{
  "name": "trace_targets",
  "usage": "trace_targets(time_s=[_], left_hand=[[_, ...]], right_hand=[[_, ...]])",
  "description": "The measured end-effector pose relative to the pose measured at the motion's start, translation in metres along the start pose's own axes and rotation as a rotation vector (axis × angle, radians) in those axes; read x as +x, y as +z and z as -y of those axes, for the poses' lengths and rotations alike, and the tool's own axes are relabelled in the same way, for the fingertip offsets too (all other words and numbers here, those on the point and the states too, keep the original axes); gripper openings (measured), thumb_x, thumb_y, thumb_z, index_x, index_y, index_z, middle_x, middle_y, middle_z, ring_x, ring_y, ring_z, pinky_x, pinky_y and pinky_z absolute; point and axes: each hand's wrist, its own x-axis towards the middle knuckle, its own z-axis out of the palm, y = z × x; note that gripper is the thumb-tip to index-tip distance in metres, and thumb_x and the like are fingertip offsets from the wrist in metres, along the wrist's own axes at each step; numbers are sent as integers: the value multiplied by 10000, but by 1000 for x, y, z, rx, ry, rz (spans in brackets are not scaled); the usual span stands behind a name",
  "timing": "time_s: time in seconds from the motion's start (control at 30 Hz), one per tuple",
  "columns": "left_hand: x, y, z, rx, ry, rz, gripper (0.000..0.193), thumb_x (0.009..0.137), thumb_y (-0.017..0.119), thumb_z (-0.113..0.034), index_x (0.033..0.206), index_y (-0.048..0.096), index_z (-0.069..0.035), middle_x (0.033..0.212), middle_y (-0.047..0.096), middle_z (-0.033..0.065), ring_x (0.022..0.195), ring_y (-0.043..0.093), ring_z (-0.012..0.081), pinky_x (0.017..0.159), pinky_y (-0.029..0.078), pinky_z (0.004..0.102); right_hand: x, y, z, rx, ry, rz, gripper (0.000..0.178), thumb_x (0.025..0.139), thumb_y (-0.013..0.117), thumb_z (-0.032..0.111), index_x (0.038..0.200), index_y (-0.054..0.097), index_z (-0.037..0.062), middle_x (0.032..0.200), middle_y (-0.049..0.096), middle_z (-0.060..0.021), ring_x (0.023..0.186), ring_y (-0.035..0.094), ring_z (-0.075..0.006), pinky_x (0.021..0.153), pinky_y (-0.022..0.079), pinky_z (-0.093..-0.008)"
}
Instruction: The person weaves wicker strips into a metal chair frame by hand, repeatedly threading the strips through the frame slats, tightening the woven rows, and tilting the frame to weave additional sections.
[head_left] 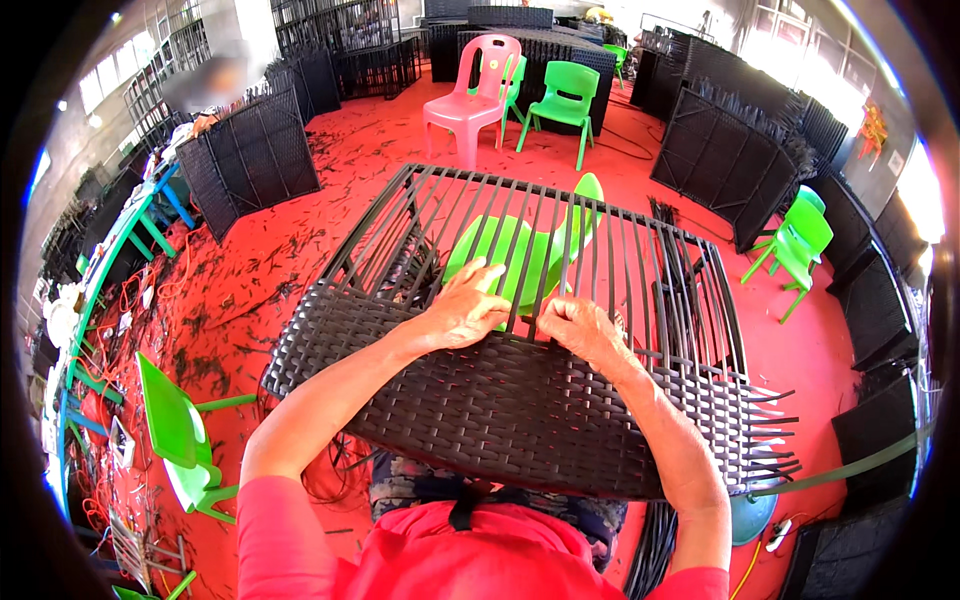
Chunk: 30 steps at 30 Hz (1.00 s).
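We've got the woven panel (520, 400) lying flat across our lap, near half already woven tight in dark synthetic rattan, far half still bare upright strands (600, 250) on the frame.

Left hand (465, 305) rests at the weave edge, fingers spread over the strands, pressing down on the last woven row. It looks like it's holding things flat, not gripping. Right hand (580, 328) sits just beside it at the same edge, fingers curled in among the strands; we'd say pinching a weaving strip, but the strip itself is too small to confirm.

Step in hand, by our read: working a new row across at the weave front, roughly half done.

Next move likely calls for threading over/under the uprights and packing the row tight against the finished section. Keep tension even, or the row gaps.

Loose strip ends (775, 440) stick out on the right side of the panel, untrimmed.

Around us: green plastic chair (515, 255) under the panel, pink chair (470, 95) further off, finished dark panels (250, 160) standing on the red floor (300, 230), offcuts scattered.
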Motion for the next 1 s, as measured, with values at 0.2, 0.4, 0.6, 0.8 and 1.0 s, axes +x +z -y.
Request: trace_targets(time_s=[0.2, 0.4, 0.6, 0.8, 1.0], left_hand=[[12, -4, 5, -252, -53, 126, 195, 743, 636, -217, 893, 655, -93, 1352, 292, 190, 1289, 168, 350, 1039, 176, 432], [1, -33, -6, -354, -173, -58, 127, 739, 658, -198, 754, 652, -72, 1238, 428, 159, 1184, 353, 253, 964, 281, 346], [-20, -49, 22, -802, -284, -58, 211, 806, 619, -211, 827, 641, -2, 1219, 431, 114, 1043, 449, 159, 885, 348, 309], [-30, -30, 38, -42, -156, 15, 276, 824, 570, -310, 1001, 648, -114, 1344, 317, 185, 1278, 205, 365, 1037, 200, 423], [-15, -20, 37, 59, -65, 96, 187, 788, 583, -229, 900, 642, -92, 1340, 299, 196, 1281, 189, 369, 1035, 208, 425]], right_hand=[[2, 7, 5, -224, -36, -25, 258, 732, 586, 241, 694, 570, -14, 589, 545, -129, 551, 530, -146, 540, 412, -309], [8, 7, 20, -240, -92, 3, 274, 803, 568, 255, 960, 590, 31, 664, 593, -116, 573, 537, -131, 554, 431, -303], [24, 22, 39, -15, 23, 243, 280, 821, 551, 270, 903, 635, 16, 657, 591, -55, 524, 499, -92, 508, 412, -261], [31, 30, 16, 24, 17, 130, 278, 757, 572, 244, 645, 548, -10, 513, 469, -20, 512, 412, -53, 460, 352, -279], [37, 42, 7, -110, -86, 49, 248, 732, 581, 205, 655, 574, -31, 494, 498, -65, 512, 473, -88, 484, 389, -304]])
